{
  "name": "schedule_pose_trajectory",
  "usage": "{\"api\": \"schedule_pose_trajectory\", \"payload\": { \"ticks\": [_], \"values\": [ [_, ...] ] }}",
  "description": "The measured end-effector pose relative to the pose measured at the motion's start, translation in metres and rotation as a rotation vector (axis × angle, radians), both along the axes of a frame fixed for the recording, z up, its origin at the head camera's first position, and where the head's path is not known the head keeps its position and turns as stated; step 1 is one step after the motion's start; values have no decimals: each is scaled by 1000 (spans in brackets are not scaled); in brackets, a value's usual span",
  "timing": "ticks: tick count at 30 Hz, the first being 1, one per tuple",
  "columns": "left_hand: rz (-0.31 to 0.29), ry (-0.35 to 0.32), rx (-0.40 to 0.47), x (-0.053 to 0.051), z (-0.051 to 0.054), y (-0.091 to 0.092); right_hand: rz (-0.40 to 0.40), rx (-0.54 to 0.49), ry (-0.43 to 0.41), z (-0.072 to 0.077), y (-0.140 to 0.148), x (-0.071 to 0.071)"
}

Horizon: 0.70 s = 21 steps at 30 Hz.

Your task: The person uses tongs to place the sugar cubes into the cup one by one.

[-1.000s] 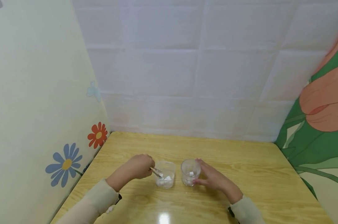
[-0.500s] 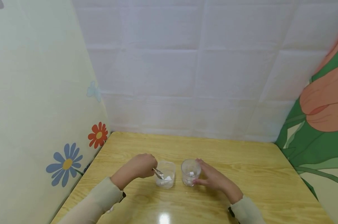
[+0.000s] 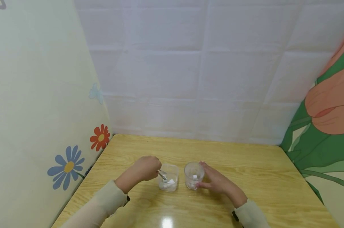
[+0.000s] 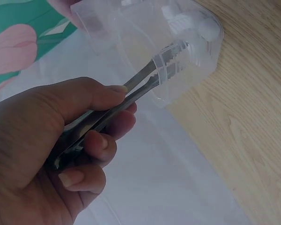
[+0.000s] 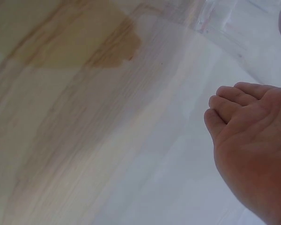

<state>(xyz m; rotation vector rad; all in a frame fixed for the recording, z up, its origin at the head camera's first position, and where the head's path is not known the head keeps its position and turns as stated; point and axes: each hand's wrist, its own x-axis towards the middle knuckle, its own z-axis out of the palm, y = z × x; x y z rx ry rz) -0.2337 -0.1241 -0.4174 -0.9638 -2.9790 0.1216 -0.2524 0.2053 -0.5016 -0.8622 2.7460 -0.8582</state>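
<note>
The left hand curls its fingers round smooth metal tongs, toothed tips inside a clear, squarish container among white pieces; whether one is pinched I cannot tell. Picking one up seems the step in hand, probably needing a firm squeeze next. The right hand rests extended fingers against a round glass. Beyond, the wood-grained bench meets a creased white sheet.

No text or label can be read.
</note>
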Motion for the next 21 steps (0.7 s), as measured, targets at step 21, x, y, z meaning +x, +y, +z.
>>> {"api": "schedule_pose_trajectory", "payload": {
  "ticks": [21],
  "values": [
    [62, 30, -61, 3, 4, 6, 3, -7, 16, 1, -2, 0]
  ]
}}
